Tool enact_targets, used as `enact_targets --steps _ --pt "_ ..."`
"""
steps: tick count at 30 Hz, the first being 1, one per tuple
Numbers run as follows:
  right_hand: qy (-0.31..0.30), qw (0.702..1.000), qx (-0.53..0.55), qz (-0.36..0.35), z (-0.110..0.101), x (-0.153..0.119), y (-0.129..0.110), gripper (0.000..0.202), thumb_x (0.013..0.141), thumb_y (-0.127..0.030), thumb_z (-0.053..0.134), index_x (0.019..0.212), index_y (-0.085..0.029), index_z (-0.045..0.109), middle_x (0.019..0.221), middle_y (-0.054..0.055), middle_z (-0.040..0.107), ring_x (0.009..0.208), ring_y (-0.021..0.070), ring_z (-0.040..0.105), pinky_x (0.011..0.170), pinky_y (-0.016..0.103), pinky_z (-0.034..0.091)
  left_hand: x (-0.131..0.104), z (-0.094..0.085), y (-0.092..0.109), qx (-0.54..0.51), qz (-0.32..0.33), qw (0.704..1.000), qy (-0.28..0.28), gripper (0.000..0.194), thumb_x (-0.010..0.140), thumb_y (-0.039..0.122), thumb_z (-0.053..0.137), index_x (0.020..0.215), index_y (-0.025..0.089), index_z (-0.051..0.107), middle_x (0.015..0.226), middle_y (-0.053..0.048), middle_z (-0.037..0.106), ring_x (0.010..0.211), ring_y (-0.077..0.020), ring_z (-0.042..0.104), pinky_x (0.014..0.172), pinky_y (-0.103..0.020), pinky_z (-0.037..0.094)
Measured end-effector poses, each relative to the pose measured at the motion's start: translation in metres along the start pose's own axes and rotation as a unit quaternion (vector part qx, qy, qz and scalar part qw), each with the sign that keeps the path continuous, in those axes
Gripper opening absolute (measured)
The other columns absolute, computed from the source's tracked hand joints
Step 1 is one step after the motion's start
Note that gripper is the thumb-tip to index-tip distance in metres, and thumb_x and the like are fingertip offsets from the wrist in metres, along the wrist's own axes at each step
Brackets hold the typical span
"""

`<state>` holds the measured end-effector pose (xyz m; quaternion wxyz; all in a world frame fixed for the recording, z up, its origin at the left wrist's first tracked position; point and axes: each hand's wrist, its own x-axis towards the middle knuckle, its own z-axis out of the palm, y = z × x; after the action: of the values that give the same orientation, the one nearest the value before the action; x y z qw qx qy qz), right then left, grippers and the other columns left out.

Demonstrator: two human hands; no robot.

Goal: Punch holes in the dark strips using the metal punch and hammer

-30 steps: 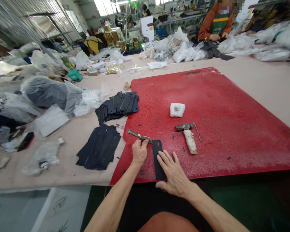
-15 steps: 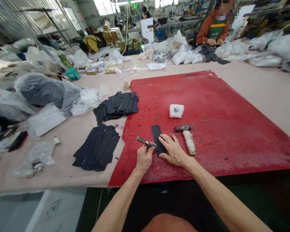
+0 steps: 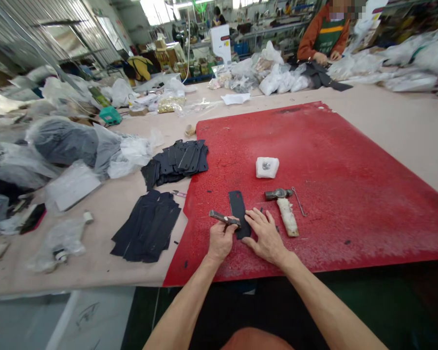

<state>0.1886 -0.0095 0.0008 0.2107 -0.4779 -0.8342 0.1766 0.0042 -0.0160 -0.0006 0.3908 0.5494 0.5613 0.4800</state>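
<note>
A dark rectangular piece [image 3: 237, 204] with a small hole near its far end lies on the red mat [image 3: 336, 194]. My left hand [image 3: 221, 238] grips a metal punch-like tool [image 3: 219, 216], held tilted, its right end over the left edge of the piece. Fingers spread, my right hand [image 3: 265, 236] rests along the right edge of the piece. To its right lies a hammer [image 3: 287, 216] with a wrapped white handle, and beside the head is a thin metal rod [image 3: 298, 201]. A white block [image 3: 266, 167] sits farther back.
Two piles of dark pieces [image 3: 146, 226] [image 3: 178, 160] lie left of the mat. Plastic-wrapped bundles [image 3: 63, 141] cover the table's left side. Across the table, a person in an orange top [image 3: 308, 41] handles dark material. Small dark scraps dot the mat.
My left hand and the tool have shifted slightly right, over the piece. My right hand has moved a little right and nearer, and small dark bits now show beside it.
</note>
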Motion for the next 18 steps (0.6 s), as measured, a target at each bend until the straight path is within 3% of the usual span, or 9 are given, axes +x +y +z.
enact_targets --steps 6,18 --pt "-0.013 0.999 0.042 0.004 -0.004 -0.0018 0.0073 0.053 0.077 -0.019 0.06 0.13 -0.019 0.053 0.147 0.011 0.043 0.141 0.0293 0.027 0.115 0.057 0.014 -0.0034 -0.0073 -0.0002 -0.011 0.002 0.999 -0.043 0.017 0.085 0.023 0.06 0.096 0.018 0.072 0.096 -0.006 0.074 0.089 -0.0188 0.07 0.085 -0.033 0.058" --pt "0.002 0.997 0.072 0.031 -0.0045 0.0009 0.007 0.048 0.075 -0.019 0.064 0.123 -0.022 0.058 0.142 0.01 0.049 0.139 0.0287 0.031 0.115 0.056 0.015 -0.0026 -0.001 0.0068 0.036 0.012 0.997 -0.069 0.018 0.084 0.021 0.06 0.096 0.019 0.073 0.099 -0.005 0.075 0.093 -0.0196 0.07 0.091 -0.036 0.056"
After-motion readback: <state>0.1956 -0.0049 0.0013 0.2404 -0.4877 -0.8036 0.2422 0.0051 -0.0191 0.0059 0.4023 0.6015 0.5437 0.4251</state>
